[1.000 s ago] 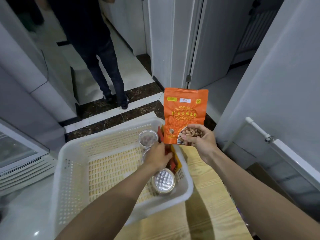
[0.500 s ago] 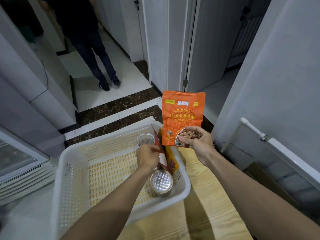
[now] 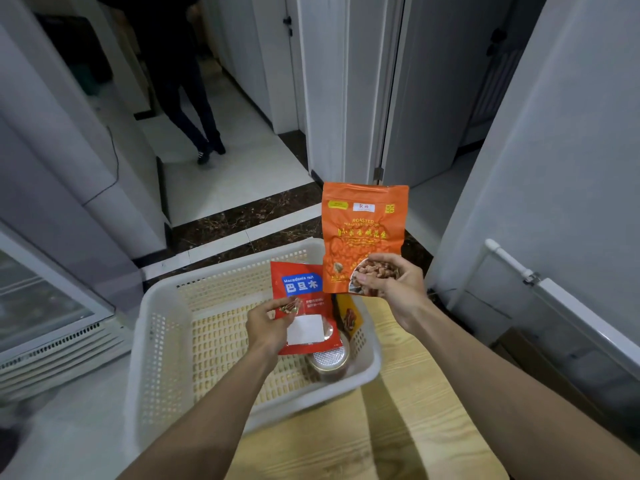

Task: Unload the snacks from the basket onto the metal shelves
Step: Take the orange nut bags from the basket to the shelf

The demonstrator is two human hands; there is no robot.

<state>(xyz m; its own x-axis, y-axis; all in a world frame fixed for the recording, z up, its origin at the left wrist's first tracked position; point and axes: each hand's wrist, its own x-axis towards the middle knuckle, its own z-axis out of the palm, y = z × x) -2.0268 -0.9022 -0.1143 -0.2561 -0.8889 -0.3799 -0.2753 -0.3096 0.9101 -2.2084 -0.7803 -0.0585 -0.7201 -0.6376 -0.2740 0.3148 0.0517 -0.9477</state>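
- the right hand (image 3: 391,289) grips the orange pouch (image 3: 363,230) by its bottom edge. its long axis is upright, above the far right corner of the basket (image 3: 162,341).
- the left hand (image 3: 270,323) pinches the red pouch (image 3: 304,306) at its left side, just over the basket.
- the metal shelves are out of view — which hand is nearer cannot be told.

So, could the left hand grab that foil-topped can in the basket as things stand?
Probably not yet. The left hand grips the red Macadamia nut pouch, which hides part of the foil-topped can in the white basket. The can is close, but the hand is full.
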